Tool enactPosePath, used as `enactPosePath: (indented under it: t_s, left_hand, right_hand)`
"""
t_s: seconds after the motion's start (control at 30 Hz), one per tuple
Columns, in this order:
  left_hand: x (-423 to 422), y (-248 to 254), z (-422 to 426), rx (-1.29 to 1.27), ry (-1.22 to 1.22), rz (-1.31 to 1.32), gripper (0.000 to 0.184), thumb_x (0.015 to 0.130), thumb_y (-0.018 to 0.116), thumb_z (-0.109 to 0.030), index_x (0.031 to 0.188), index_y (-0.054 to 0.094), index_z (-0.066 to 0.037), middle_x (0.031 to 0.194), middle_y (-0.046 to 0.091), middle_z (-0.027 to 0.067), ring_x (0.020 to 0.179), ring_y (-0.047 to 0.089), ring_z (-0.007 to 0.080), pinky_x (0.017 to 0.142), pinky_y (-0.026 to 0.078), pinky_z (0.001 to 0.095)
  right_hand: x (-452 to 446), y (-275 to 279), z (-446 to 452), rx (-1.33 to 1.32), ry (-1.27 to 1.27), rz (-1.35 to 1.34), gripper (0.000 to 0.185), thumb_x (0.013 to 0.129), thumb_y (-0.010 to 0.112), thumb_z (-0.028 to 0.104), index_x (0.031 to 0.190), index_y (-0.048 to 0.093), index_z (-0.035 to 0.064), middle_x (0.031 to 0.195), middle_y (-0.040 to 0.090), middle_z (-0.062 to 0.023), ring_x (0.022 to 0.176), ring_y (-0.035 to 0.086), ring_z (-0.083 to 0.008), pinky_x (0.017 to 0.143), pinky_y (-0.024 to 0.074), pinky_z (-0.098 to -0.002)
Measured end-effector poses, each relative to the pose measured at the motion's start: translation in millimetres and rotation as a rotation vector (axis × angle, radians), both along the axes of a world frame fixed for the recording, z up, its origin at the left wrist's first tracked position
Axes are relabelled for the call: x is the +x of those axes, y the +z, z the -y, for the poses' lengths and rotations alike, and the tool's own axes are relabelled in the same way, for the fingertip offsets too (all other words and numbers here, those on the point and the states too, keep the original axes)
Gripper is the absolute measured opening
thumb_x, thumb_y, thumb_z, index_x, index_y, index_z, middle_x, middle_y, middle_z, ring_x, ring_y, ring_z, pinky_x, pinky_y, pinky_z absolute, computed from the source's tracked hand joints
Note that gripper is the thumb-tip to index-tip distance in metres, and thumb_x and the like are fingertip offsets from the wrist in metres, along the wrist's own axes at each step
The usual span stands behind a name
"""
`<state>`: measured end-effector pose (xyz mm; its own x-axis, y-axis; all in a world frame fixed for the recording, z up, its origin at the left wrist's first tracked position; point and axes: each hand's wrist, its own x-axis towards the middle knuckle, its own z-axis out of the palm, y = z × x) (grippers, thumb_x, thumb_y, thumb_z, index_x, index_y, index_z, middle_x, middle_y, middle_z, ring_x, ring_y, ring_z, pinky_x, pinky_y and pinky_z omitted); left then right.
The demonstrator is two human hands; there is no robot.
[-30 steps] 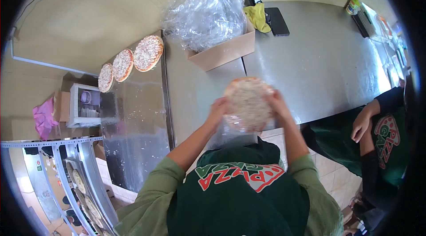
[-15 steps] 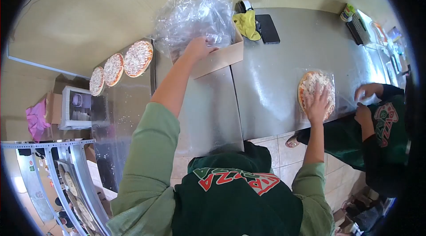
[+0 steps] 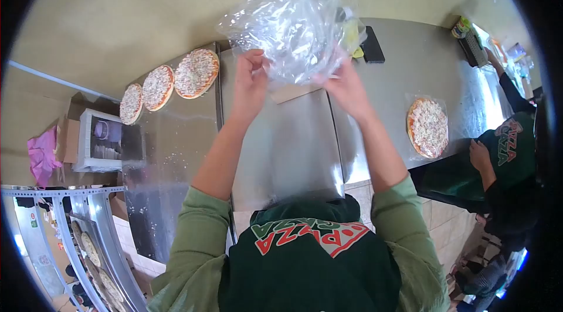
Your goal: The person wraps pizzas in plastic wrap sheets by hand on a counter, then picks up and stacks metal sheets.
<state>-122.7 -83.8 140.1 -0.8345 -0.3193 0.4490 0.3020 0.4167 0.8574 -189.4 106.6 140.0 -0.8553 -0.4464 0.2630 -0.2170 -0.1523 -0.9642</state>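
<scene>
Clear plastic bags (image 3: 293, 24) bulge above a cardboard box (image 3: 296, 90), whose front edge shows below them. My left hand (image 3: 252, 77) is at the lower left of the plastic, its fingers curled; whether it grips a bag is hard to see. At the lower right, my right hand (image 3: 343, 84) is closed on the edge of a clear bag. A pizza in clear wrap (image 3: 428, 127) lies on the metal table to the right. Three unwrapped pizzas (image 3: 197, 74) stand in a row at the left.
A co-worker (image 3: 507, 148) at the right reaches towards a grey basket (image 3: 472, 48). A black flat device (image 3: 373, 46) and yellow cloth are behind the box. A white crate (image 3: 99, 141) and a rack with pizza bases (image 3: 91, 247) are at the left.
The wrapped pizza went from my hands to the right side of the table. My right hand left it and came to the plastic bags beside my left hand. The co-worker's arm now reaches back.
</scene>
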Motion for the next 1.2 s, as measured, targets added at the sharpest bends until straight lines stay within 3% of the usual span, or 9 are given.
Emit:
enactPosePath:
  t_s: [0.1, 0.33, 0.53, 0.63, 0.8, 0.97, 1.03, 1.13, 1.2]
  left_hand:
    - [23, 15, -5, -0.346, 0.106, 0.021, 0.025, 0.085, 0.055, -0.014, 0.104, 0.044, -0.002, 0.098, 0.055, 0.0069, 0.097, 0.05, 0.0152, 0.088, 0.037, 0.0282]
    - [34, 14, 72, 0.905, -0.151, 0.115, 0.018, 0.089, 0.051, -0.021, 0.103, 0.049, -0.01, 0.094, 0.058, 0.0057, 0.082, 0.057, 0.0143, 0.073, 0.047, 0.0277]
    - [73, 11, 123, 0.973, 0.212, -0.281, 0.023, 0.092, 0.044, -0.023, 0.109, 0.047, -0.008, 0.094, 0.059, 0.0079, 0.075, 0.059, 0.0161, 0.064, 0.05, 0.029]
    - [97, 30, 120, 0.954, 0.315, -0.371, 0.028, 0.092, 0.043, -0.026, 0.113, 0.045, -0.007, 0.096, 0.058, 0.0089, 0.079, 0.059, 0.0171, 0.064, 0.05, 0.0297]
    - [134, 45, 113, 1.028, 0.163, -0.301, 0.03, 0.092, 0.042, -0.031, 0.113, 0.046, -0.009, 0.097, 0.058, 0.0095, 0.083, 0.059, 0.0164, 0.063, 0.051, 0.0311]
    - [161, 39, 89, 1.121, 0.111, -0.213, 0.026, 0.092, 0.043, -0.031, 0.106, 0.051, -0.011, 0.09, 0.058, 0.0045, 0.074, 0.058, 0.0127, 0.057, 0.05, 0.0291]
    - [173, 29, 79, 1.21, 0.11, -0.181, 0.023, 0.092, 0.043, -0.029, 0.102, 0.053, -0.011, 0.084, 0.058, 0.0015, 0.068, 0.056, 0.011, 0.054, 0.049, 0.0269]
    - [194, 5, 74, 1.433, -0.141, -0.132, 0.021, 0.092, 0.044, -0.027, 0.098, 0.054, -0.011, 0.075, 0.056, -0.0012, 0.061, 0.053, 0.0095, 0.052, 0.047, 0.0238]
    - [194, 4, 51, 1.369, 0.232, -0.022, 0.021, 0.092, 0.043, -0.028, 0.097, 0.055, -0.01, 0.073, 0.055, -0.0017, 0.06, 0.053, 0.0086, 0.052, 0.046, 0.0231]
  right_hand:
    - [5, 13, 62, 0.149, -0.057, -0.151, 0.06, 0.076, 0.065, 0.018, 0.128, 0.038, 0.0077, 0.106, 0.057, -0.0131, 0.084, 0.059, -0.0232, 0.072, 0.0473, -0.0345]
    - [1, 20, 117, 0.214, 0.222, -0.183, 0.028, 0.074, 0.059, 0.008, 0.102, 0.056, 0.0036, 0.074, 0.059, -0.008, 0.062, 0.055, -0.0157, 0.058, 0.0452, -0.0298]
    - [-77, 17, 77, 0.275, -0.517, 0.168, 0.017, 0.077, 0.056, 0.007, 0.091, 0.055, -0.0019, 0.079, 0.059, -0.0099, 0.065, 0.06, -0.0174, 0.06, 0.0503, -0.0313]
    - [-103, -37, 62, 0.989, -0.66, -0.695, 0.016, 0.075, 0.057, 0.009, 0.088, 0.054, 0.0013, 0.078, 0.058, -0.0147, 0.078, 0.061, -0.0281, 0.065, 0.0486, -0.0382]
    - [-140, -70, 63, 1.194, -0.175, -0.749, 0.018, 0.074, 0.055, 0.012, 0.09, 0.055, 0.0026, 0.09, 0.058, -0.019, 0.09, 0.057, -0.0327, 0.075, 0.0469, -0.0421]
    - [-143, -55, 41, 1.196, 0.119, -0.58, 0.034, 0.075, 0.059, 0.014, 0.107, 0.053, 0.0045, 0.103, 0.056, -0.0204, 0.096, 0.055, -0.0335, 0.08, 0.0456, -0.0393]
    - [-71, 7, 25, 0.924, -0.4, -0.447, 0.058, 0.069, 0.067, 0.018, 0.121, 0.045, 0.0061, 0.113, 0.052, -0.018, 0.101, 0.05, -0.036, 0.085, 0.0414, -0.0408]
    - [-8, 22, 14, 0.561, -0.317, -0.872, 0.078, 0.061, 0.074, 0.019, 0.13, 0.038, 0.0163, 0.127, 0.041, -0.0145, 0.115, 0.04, -0.0338, 0.095, 0.0337, -0.0459]
    - [33, 16, 13, 0.513, -0.169, -1.013, 0.075, 0.058, 0.075, 0.02, 0.127, 0.044, 0.0234, 0.132, 0.036, -0.013, 0.121, 0.034, -0.0306, 0.099, 0.0287, -0.0481]
